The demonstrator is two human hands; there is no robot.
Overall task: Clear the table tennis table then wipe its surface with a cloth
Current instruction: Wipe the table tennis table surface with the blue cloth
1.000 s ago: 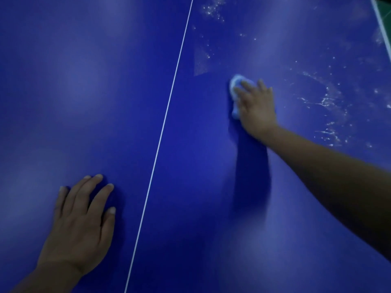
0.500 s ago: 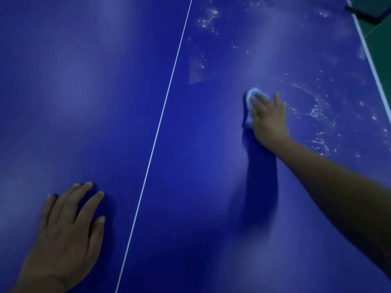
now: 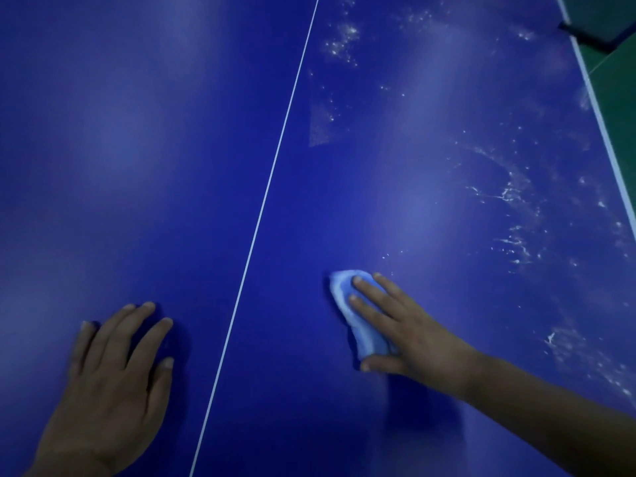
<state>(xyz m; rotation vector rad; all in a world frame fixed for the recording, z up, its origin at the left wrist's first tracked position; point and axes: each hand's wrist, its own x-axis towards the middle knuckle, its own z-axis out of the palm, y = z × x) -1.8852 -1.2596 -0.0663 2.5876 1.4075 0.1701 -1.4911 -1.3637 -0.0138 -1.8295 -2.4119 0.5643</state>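
On the blue table (image 3: 137, 166), the cloth (image 3: 358, 318) lies lengthwise, roughly parallel to centre line (image 3: 268, 180).

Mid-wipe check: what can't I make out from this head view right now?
- Cloth: partly hidden under the right hand.
- Table: cut off by every frame edge except its right edge; how much remains is unknown.
- White specks: wet or dry, too fine to tell.
- Tabletop under left hand: covered by the palm.
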